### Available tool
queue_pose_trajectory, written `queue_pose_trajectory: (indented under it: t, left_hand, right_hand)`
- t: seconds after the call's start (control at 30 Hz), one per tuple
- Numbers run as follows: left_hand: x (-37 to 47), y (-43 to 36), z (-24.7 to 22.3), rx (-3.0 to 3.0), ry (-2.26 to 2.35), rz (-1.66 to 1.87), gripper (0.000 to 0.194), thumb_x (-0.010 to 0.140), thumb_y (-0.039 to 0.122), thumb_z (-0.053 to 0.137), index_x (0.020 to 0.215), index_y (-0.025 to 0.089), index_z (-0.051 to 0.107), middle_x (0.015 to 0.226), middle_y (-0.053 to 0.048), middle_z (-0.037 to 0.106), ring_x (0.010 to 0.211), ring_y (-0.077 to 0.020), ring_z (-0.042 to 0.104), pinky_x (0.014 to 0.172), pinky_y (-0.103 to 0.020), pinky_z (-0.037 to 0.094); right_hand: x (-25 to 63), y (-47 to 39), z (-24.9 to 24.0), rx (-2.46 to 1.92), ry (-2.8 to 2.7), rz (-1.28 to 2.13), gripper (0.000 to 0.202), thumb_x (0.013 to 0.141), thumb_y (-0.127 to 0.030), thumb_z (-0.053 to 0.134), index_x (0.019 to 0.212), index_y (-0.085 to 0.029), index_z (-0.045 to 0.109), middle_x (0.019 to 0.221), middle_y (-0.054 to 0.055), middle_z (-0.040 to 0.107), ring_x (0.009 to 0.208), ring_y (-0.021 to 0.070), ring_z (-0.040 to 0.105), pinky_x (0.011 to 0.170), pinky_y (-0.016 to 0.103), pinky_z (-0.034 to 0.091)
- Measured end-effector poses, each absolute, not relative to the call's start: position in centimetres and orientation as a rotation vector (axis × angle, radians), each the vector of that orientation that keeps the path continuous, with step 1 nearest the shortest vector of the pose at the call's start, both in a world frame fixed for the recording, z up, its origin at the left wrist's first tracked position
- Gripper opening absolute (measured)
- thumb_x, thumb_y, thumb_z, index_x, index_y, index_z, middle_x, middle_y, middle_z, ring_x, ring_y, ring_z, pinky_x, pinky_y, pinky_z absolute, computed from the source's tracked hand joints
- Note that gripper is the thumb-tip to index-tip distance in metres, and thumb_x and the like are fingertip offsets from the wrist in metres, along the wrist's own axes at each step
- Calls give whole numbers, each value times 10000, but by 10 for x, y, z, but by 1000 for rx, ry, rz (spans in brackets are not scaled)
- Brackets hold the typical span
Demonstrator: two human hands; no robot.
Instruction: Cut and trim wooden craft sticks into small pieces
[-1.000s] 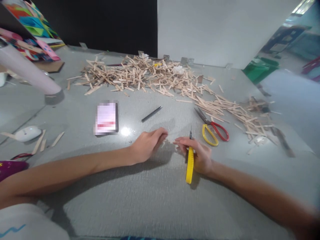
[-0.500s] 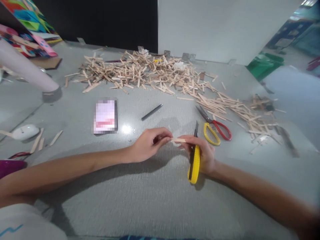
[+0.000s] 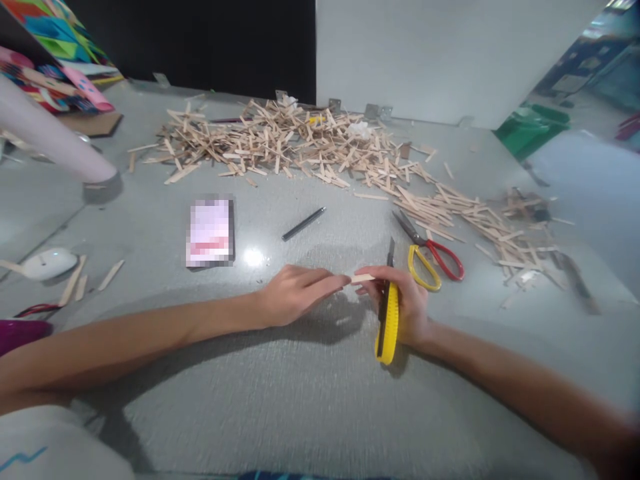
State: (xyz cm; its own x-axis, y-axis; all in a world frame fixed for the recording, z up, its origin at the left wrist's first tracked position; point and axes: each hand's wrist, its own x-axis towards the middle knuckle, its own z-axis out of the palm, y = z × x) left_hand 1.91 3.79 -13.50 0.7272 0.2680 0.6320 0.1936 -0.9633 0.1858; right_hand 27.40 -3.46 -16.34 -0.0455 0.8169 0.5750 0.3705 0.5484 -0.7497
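A short, flat strip of pale wood, the wooden stick (image 3: 363, 279), sits above the counter (image 3: 240, 407) between the two hands, its right end pinched by the fingertips of the right hand (image 3: 407, 303). That hand also grasps a yellow cutter (image 3: 390, 327), whose ribbed handle slants down below the palm, a dark strip along one side and a thin grey blade pointing away from the person. The left hand (image 3: 300, 295) has its fingers stretched out together, tips at the stick's left end; whether they grip it or merely touch it, I cannot tell.

The counter is grey with a finely streaked, slightly shiny surface. Across its far side spreads a tangled pile of thin, flat wood sticks (image 3: 280, 143), trailing off to the right. Scissors (image 3: 435, 260) with dark metal blades and smooth loops, one yellow, one red, lie just beyond the right hand. A slim dark pen (image 3: 304, 223) lies farther left.

Half a second ago the left fingers were curled, pinching the stick's end; now they are straightened. The cutter has hardly moved, and the scissors and pen lie as before.
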Motion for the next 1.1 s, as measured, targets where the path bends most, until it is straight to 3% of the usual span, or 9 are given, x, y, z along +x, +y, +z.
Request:
queue_pose_trajectory:
  t: [0.1, 0.27, 0.37, 0.53, 0.63, 0.73, 0.83, 1.03, 1.1]
  left_hand:
    - [17, 39, -136, 2840, 355, 1036, 203, 1156, 143, 484, 1322, 157, 601, 1003, -93, 819, 731, -165, 755, 622, -250, 548]
    - [21, 36, -134, 2630, 488, 919, 202, 1180, 232, 445, 1132, 184, 636, 905, -58, 798, 633, -134, 696, 558, -226, 485]
    - [27, 30, -129, 2509, 578, 868, 161, 1176, 254, 480, 1227, 175, 610, 829, -9, 771, 581, -106, 670, 538, -189, 484]
    - [34, 23, -124, 1869, 663, 665, 168, 1155, 339, 531, 1131, 191, 607, 764, 19, 710, 511, -92, 636, 488, -176, 482]
    - [36, 22, -129, 1611, 660, 674, 183, 1144, 393, 559, 1155, 211, 543, 779, 18, 718, 520, -113, 678, 432, -166, 482]
    - [37, 20, -132, 1543, 636, 692, 199, 1121, 379, 605, 1194, 210, 531, 801, 10, 739, 531, -122, 700, 414, -162, 493]
    - [36, 18, -132, 1536, 651, 693, 272, 1112, 359, 618, 1308, 196, 522, 831, 0, 759, 543, -124, 713, 423, -162, 505]
    - [36, 18, -130, 1543, 666, 726, 280, 1125, 341, 593, 1347, 173, 560, 801, 20, 731, 488, -85, 641, 437, -159, 467]
    - [36, 19, -129, 1602, 673, 770, 254, 1127, 325, 584, 1327, 169, 592, 725, 56, 658, 471, -71, 564, 451, -162, 435]
  right_hand:
    - [272, -35, -161, -1003, -1648, 473, 290, 1038, -217, 758, 1302, -331, 715, 1151, 38, 849, 805, 202, 835, 721, 341, 724]
    - [271, -33, -157, -972, -1695, 422, 348, 1053, -174, 744, 1347, -349, 682, 1172, 32, 846, 839, 204, 843, 715, 336, 723]
    - [269, -31, -156, -990, -1679, 426, 358, 1064, -182, 740, 1364, -359, 655, 1172, 32, 837, 829, 195, 833, 717, 334, 719]
    - [267, -31, -151, -978, -1553, 572, 368, 1114, -433, 676, 1450, -339, 560, 1242, 84, 770, 970, 247, 808, 741, 385, 709]
    - [271, -34, -141, -958, -1599, 550, 425, 1109, -585, 620, 1445, -326, 618, 1034, 58, 745, 791, 233, 755, 701, 394, 675]
    - [274, -38, -135, -988, -1724, 477, 289, 1111, -447, 629, 1368, -342, 709, 905, 39, 747, 683, 225, 731, 705, 411, 670]
    - [274, -43, -137, -1024, -1741, 478, 363, 1072, -278, 656, 1423, -372, 670, 948, 32, 810, 667, 231, 763, 694, 418, 688]
    - [271, -45, -132, -1059, -1774, 514, 352, 1016, -193, 722, 1334, -340, 699, 937, 16, 848, 631, 219, 785, 617, 376, 686]
    - [270, -42, -127, -1028, -1820, 461, 344, 1014, -162, 713, 1314, -329, 712, 912, 11, 842, 624, 206, 780, 591, 351, 671]
